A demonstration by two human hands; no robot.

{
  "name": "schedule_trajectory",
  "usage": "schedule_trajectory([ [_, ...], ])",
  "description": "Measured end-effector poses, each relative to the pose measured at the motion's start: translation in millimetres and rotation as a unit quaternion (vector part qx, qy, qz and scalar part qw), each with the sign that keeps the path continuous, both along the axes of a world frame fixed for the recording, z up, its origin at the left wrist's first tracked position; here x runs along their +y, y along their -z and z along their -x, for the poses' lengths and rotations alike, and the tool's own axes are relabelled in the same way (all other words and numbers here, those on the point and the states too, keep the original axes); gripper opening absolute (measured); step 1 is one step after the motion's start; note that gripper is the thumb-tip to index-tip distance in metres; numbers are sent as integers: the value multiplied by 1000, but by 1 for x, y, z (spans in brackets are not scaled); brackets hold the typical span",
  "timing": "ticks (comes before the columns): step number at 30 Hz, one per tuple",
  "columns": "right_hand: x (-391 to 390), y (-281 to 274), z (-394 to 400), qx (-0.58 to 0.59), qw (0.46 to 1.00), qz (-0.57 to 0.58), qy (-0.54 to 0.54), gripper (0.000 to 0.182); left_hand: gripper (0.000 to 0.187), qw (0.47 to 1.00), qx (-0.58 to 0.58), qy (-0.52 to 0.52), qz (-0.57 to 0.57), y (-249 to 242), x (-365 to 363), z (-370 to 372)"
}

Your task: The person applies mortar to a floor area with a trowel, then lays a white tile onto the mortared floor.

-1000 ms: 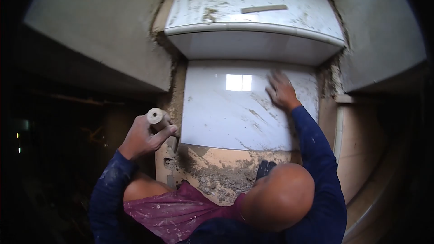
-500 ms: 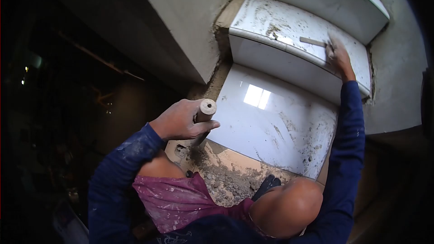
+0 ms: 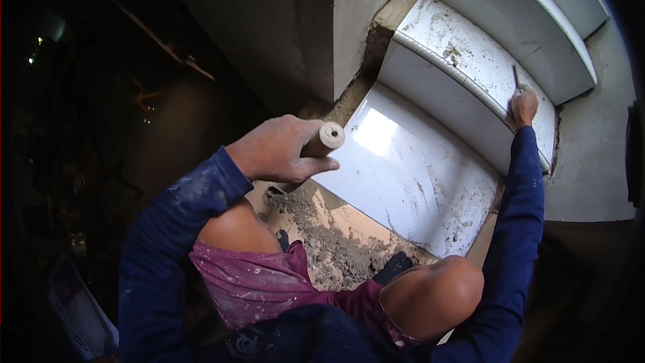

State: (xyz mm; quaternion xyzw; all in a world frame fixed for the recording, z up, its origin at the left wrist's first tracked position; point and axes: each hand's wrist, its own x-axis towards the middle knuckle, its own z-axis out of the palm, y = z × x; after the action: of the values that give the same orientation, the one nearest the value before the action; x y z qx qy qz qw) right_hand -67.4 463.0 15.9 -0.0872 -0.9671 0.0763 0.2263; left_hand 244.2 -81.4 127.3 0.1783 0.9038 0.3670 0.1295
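My left hand (image 3: 279,151) is closed around a thick round handle (image 3: 332,135) with a small hole in its pale end. The tool's other end is largely hidden below the hand. My right hand (image 3: 524,105) grips a thin, flat grey strip (image 3: 516,76), which points up and away over the tiled stair tread (image 3: 480,50). Dirt and mortar crumbs mark this tread. Nearer to me, a wide white tile (image 3: 396,168) on the lower step carries grey smears and a bright window reflection.
Loose mortar rubble (image 3: 336,249) lies on the floor between my feet. A grey wall corner (image 3: 334,33) stands at the left of the stairs, with a rough gap alongside. A curved plastered wall (image 3: 591,154) bounds the right. The far left is dark.
My view has turned, so the stairs sit farther right. The strip in my right hand has swung from pointing left to pointing away from me. My left hand keeps its hold.
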Motion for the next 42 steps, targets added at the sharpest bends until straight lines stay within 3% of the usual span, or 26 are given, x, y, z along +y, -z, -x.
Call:
schedule_trajectory([
  [2, -22, 2, 7, 34, 991, -56, -114, 27, 32, 1000, -7, -13, 10, -4, -5, -2],
  [5, -90, -19, -19, -8, 954, 126, -272, 19, 32, 1000, 5, -26, -2, -3, -12, -5],
  [8, -102, -31, -17, -155, 900, 149, -379, 17, 33, 999, -1, -49, 6, -3, -21, -7],
  [11, -99, -25, 3, 17, 946, 116, -304, 17, 33, 999, 2, -47, 12, -2, -21, -8],
  [14, -114, -11, -4, -19, 974, 95, -205, 18, 33, 999, -6, -38, 22, 5, -22, -7],
  [16, -136, -15, -31, -30, 941, 152, -300, 15, 33, 999, -2, -35, 11, 4, -22, -7],
  [18, -152, -27, -61, -55, 913, 45, -401, 13, 33, 999, 0, -37, 6, 3, -25, -9],
  [20, -168, -25, -96, -20, 916, 58, -396, 10, 33, 999, 2, -40, 6, 1, -26, -10],
  [22, -160, 14, -111, -11, 891, 125, -437, 8, 33, 999, 1, -39, 10, 3, -26, -10],
  [24, -147, 64, -122, -48, 925, 28, -377, 10, 32, 999, -2, -34, 13, 0, -24, -10],
  [26, -140, 109, -135, -70, 962, 24, -263, 14, 32, 1000, -9, -27, 13, -5, -23, -10],
  [30, -85, 183, -151, -75, 980, -10, -183, 20, 28, 998, -17, -52, -29, -6, -25, -19],
  [35, -6, 212, -190, -48, 996, -9, -75, 40, 21, 994, -33, -103, -12, -2, -48, -33],
  [39, -4, 219, -180, -40, 988, -2, -151, 52, 21, 990, -81, -114, 5, 3, -45, -23],
  [42, -54, 219, -150, -115, 978, -5, -175, 57, 21, 992, -81, -92, 16, 9, -33, -12],
])
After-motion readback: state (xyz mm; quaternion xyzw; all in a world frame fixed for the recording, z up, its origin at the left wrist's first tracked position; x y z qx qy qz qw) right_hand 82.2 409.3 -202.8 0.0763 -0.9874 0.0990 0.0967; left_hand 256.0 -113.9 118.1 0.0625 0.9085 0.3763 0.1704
